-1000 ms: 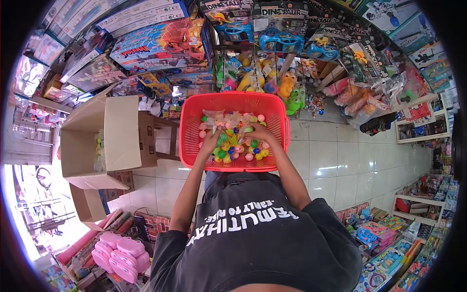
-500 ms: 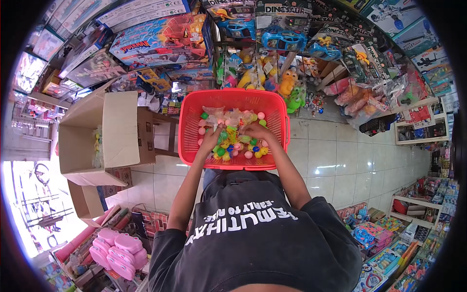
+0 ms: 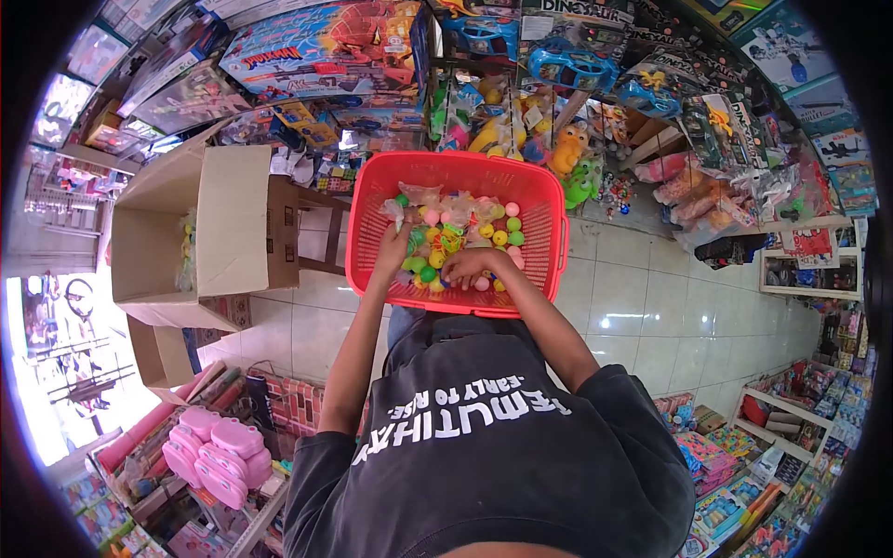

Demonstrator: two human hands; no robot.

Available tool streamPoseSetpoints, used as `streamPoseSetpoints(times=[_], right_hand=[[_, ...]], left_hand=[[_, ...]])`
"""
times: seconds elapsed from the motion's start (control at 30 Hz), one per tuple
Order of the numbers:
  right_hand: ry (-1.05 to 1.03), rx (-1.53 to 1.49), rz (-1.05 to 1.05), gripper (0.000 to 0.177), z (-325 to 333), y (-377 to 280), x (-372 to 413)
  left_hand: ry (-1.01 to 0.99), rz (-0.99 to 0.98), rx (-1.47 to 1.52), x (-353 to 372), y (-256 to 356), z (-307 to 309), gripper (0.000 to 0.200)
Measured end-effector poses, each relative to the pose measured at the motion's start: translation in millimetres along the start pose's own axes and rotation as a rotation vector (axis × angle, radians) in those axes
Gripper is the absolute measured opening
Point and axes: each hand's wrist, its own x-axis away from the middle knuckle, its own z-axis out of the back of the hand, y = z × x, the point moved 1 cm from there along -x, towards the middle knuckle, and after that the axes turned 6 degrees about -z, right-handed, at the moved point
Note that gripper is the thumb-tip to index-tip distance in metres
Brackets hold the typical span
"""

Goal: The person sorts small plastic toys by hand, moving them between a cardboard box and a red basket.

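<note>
A red plastic basket (image 3: 554,216) sits in front of me at lap height. It holds several clear packets of small coloured balls (image 3: 484,228) in pink, green and yellow. My left hand (image 3: 392,245) is inside the basket on its left side, with its fingers closed on the corner of a clear packet (image 3: 398,214). My right hand (image 3: 470,266) lies near the basket's front edge. Its fingers curl down into the balls, and what they grip is hidden.
An open cardboard box (image 3: 200,232) stands to the left of the basket. Packaged toys (image 3: 577,70) hang on racks behind it. Pink cases (image 3: 219,451) lie at lower left, toy shelves (image 3: 791,409) stand at right, and white tiled floor (image 3: 651,307) runs between.
My right hand has drawn back from the middle of the basket to its front edge. My left hand has stayed on the left side. The view has shifted a little.
</note>
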Motion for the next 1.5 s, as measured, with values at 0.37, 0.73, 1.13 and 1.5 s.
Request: streamPoseSetpoints(times=[0.37, 0.73, 1.13, 1.5], right_hand=[[0.043, -0.025, 0.359, 0.053, 5, 12, -29], [0.429, 0.473, 0.36, 0.045, -3, -7, -22], [0.98, 1.054, 0.399, 0.028, -50, 2, -23], [0.7, 1.091, 0.239, 0.052, -32, -2, 9]], left_hand=[[-0.007, 0.186, -0.011, 4, 15, 33, 0.036], [-0.019, 0.235, 0.016, 11, 27, 21, 0.034], [-0.033, 0.134, 0.021, 10, 8, 18, 0.036], [-0.077, 0.049, -0.129, 6, -6, 23, 0.039]])
